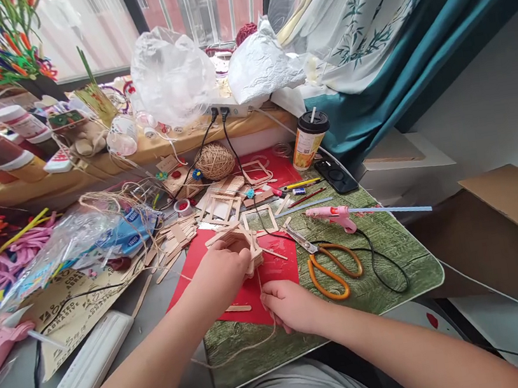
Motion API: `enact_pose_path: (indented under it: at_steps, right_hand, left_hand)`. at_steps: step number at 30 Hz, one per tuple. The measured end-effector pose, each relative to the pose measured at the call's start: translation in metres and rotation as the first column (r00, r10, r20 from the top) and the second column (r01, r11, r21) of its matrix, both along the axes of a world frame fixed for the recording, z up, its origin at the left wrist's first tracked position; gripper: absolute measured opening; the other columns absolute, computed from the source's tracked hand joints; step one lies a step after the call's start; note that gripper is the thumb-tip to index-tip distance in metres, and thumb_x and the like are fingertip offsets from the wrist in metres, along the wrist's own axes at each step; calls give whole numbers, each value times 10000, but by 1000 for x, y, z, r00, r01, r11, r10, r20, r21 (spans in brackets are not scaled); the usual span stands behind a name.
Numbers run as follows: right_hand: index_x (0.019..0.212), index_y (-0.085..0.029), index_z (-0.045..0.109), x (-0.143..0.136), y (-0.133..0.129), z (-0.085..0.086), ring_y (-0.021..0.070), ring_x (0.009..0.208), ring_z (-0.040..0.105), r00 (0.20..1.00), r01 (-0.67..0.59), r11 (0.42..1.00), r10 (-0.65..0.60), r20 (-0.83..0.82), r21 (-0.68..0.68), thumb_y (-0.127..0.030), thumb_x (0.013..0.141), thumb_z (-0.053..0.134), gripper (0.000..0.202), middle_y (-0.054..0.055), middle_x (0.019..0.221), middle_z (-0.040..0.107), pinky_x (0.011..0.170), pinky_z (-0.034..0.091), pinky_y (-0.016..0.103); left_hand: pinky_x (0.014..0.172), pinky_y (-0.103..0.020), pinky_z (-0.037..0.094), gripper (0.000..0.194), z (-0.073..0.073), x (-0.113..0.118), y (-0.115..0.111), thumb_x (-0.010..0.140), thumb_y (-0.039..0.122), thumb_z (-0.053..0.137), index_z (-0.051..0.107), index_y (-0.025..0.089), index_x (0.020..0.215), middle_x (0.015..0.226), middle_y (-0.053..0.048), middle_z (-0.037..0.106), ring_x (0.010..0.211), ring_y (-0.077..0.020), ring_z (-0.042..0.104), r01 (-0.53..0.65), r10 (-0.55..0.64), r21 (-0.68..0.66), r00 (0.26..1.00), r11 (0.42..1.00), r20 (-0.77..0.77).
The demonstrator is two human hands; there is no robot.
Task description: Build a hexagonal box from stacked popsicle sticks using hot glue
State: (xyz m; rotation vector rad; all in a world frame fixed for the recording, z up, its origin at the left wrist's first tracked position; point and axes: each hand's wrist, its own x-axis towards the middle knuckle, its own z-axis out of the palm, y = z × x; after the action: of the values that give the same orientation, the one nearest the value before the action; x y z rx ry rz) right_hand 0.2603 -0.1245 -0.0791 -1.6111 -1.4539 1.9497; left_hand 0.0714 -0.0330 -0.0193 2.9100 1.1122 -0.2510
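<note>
Craft-stick assembly (257, 260) is positioned over the red sheet (282, 288). Left hand (231, 263): fingers curled over the assembly's rim, gripping it. Right hand (290, 305): thumb and fingertips pinching the twine (236, 356), which runs up to the assembly and trails across the green wood-grain mat (246, 375). Orange-handled scissors (331, 267) lie to the right; beyond them lies a pink hot glue gun (334, 215).
</note>
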Motion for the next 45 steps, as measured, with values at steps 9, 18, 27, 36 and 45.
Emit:
enact_pose_path:
  at_steps: [9,18,27,36,45]
  right_hand:
    - [772,-234,465,8,-11,14,109,474,477,997,-41,997,37,67,69,-314,1044,525,290,-66,591,485,519,326,248]
    - [712,-213,438,11,-9,20,119,627,419,972,-168,937,105,210,306,-255,1016,520,318,-50,643,472,608,263,277]
    - [830,-236,499,14,-6,9,102,455,514,997,-66,991,61,42,121,-348,1037,528,237,-70,625,537,472,315,222]
    - [867,-216,645,30,-5,44,146,658,615,943,-273,928,205,263,255,-456,1017,635,283,8,779,711,582,356,264]
    - [1185,-236,676,15,25,76,257,1096,665,971,-146,330,-134,200,933,-200,1033,610,170,87,1129,752,1006,522,427]
  left_hand:
    - [935,-446,512,123,-3,0,0,789,74,632,628,193,817,663,-51,708,638,-255,704,-10,11,-9,1000,1000,26]
    - [922,-436,522,137,6,2,1,811,46,608,629,181,823,695,-65,722,703,-260,711,-26,26,-54,1000,998,2]
    - [954,-412,527,280,45,-16,-7,889,396,798,674,214,1062,1177,-80,758,1128,-288,691,-63,103,-141,949,988,299]
    - [1046,-419,505,273,33,-60,40,1072,427,562,728,241,1183,1199,-62,757,1140,-248,678,-143,153,-60,859,988,488]
    - [1180,-441,486,330,17,-74,13,1066,423,580,661,242,1330,1433,-91,675,1359,-254,617,-300,348,-194,644,934,681]
